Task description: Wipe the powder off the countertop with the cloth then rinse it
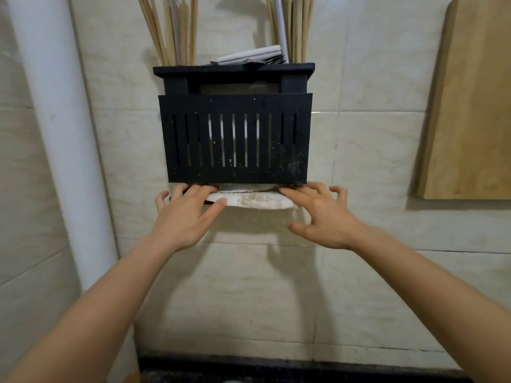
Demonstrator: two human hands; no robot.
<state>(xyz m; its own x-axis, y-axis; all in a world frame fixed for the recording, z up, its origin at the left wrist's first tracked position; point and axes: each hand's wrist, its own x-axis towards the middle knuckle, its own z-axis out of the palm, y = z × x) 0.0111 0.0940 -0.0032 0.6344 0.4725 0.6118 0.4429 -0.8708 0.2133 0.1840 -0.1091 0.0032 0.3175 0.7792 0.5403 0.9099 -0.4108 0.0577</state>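
A white cloth [257,201] with grey stains lies flat under the black slatted utensil holder [235,139] on the tiled wall. My left hand [185,214] holds the cloth's left end, fingers over the top and thumb along its front edge. My right hand [320,214] touches the cloth's right end with its first two fingertips; its thumb is spread out below, apart from the cloth, and the other fingers are raised. A strip of dark countertop [276,371] with pale specks shows at the bottom edge.
Wooden chopsticks [177,29] and a white-handled utensil [249,55] stick out of the holder's top. A white pipe [58,134] runs down the wall at the left. A wooden cutting board [470,106] hangs at the right.
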